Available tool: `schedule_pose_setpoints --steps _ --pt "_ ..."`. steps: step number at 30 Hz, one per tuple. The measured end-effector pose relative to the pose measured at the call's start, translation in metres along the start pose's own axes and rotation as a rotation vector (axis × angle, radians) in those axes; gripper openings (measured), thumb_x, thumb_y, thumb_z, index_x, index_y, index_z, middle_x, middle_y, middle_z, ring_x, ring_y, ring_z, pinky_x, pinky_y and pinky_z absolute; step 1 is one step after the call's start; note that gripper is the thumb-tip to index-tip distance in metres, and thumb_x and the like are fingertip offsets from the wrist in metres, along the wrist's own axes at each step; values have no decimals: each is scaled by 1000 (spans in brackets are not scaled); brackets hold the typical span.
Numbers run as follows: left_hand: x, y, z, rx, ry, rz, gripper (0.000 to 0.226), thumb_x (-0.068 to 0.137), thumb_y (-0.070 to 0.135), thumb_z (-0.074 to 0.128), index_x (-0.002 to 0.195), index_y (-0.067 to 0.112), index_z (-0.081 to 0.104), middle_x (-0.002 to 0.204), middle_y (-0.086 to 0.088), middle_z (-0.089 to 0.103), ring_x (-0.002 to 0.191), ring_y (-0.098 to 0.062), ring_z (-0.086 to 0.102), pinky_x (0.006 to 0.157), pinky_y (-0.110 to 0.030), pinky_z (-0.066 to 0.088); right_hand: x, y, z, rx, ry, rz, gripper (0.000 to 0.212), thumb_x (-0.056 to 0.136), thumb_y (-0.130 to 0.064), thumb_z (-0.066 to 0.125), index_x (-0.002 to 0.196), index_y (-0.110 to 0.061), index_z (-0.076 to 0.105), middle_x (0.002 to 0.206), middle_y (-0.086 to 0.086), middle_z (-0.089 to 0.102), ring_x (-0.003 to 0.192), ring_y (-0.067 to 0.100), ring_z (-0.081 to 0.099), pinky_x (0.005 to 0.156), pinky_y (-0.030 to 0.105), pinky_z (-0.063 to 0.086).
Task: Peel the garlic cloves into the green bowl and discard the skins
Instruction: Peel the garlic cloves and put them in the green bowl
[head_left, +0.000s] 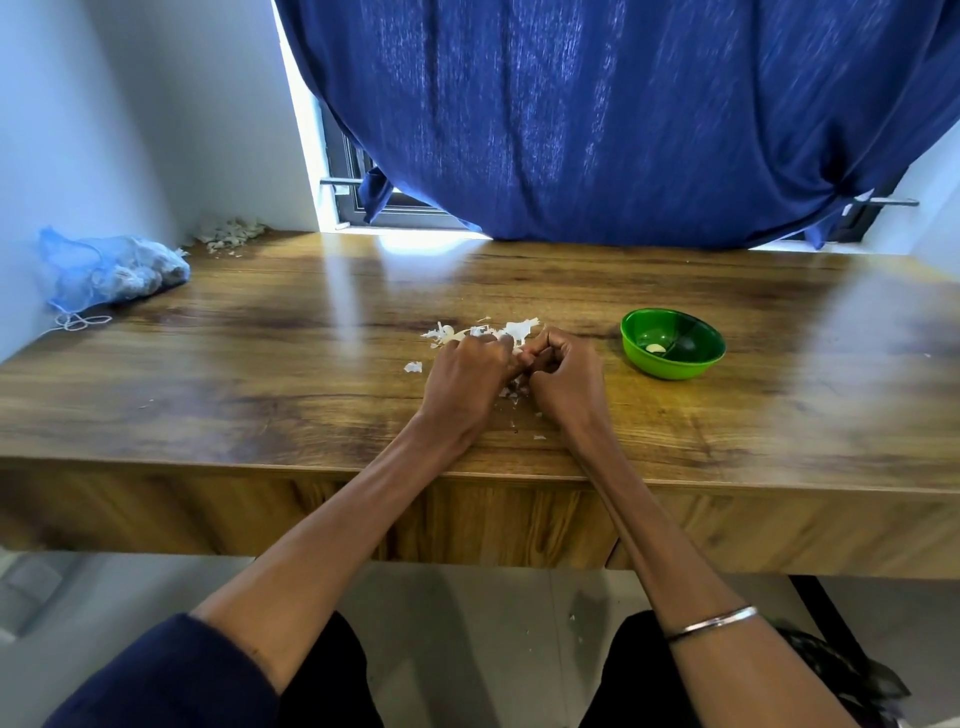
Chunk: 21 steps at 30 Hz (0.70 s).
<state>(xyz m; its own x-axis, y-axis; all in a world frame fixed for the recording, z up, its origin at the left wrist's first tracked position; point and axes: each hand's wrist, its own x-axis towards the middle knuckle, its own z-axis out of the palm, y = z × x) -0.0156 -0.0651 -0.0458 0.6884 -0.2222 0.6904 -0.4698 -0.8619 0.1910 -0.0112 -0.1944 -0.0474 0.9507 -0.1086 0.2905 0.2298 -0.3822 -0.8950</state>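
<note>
Hands meet over skin scraps (511, 331) mid-table: left hand (465, 376) and right hand (566, 376) curled, fingertips pinching hidden clove, I judge. Green bowl (671, 343) just right, one peeled clove (655, 348) inside, handy for drop.

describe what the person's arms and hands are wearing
Both forearms are bare. The left arm has a dark navy sleeve pushed up past the elbow. The right forearm carries a thin silver bangle. No gloves or rings show on the left hand or right hand.
</note>
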Motion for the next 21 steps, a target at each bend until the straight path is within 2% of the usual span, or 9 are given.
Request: schedule_pose_setpoints --steps 3,5,6,9,12,15,17,21 --pt "-1 -8 0 -164 13 -63 24 92 19 72 73 10 60 62 -2 60 59 -26 59 55 -38 46 1 3 1 90 -2 36 15 85 3 65 82 -10 69 75 8 73 67 18 69 66 45 61" --pt "-1 -7 -1 -252 38 -91 19 92 12 70 74 10 63 62 5 54 56 -15 50 56 -34 42 2 3 1 171 2 71 11 91 1 65 86 -8 70 73 9 73 61 12 67 59 36 59" --pt "-2 -6 -1 -288 58 -95 14 93 9 68 79 8 68 64 5 57 57 -12 50 57 -32 41 2 3 1 208 6 89 10 93 1 64 88 -6 69 72 9 72 60 10 66 57 30 56" --pt "-1 -5 0 -324 152 -121 17 95 4 62 100 5 78 84 -4 76 70 -12 66 68 -25 49 2 5 1 287 18 122 8 95 2 62 93 -2 69 77 8 74 63 9 66 59 25 55" --pt "0 -7 0 -354 206 -138 20 95 4 63 108 6 78 99 -4 79 81 -12 72 76 -21 54 3 5 1 309 19 130 7 96 -1 63 93 -4 68 79 6 74 63 7 66 61 26 56" --pt "0 -7 0 -416 146 -151 20 92 11 69 110 11 79 109 -3 77 90 -11 74 80 -25 59 4 7 2 298 24 132 6 96 -9 66 92 -10 69 77 4 75 64 8 66 66 33 57" --pt "0 -6 1 -430 138 -147 20 89 12 73 108 11 79 110 -3 77 86 -11 74 77 -27 60 4 7 1 285 26 126 6 96 -10 67 91 -11 70 74 5 74 65 11 66 67 39 57" --pt "-1 -4 -2 -436 225 -128 12 84 7 76 95 10 81 98 -4 78 72 -3 69 65 -15 56 1 4 0 247 8 118 9 96 -5 65 92 -10 71 73 5 73 63 9 66 65 36 57"
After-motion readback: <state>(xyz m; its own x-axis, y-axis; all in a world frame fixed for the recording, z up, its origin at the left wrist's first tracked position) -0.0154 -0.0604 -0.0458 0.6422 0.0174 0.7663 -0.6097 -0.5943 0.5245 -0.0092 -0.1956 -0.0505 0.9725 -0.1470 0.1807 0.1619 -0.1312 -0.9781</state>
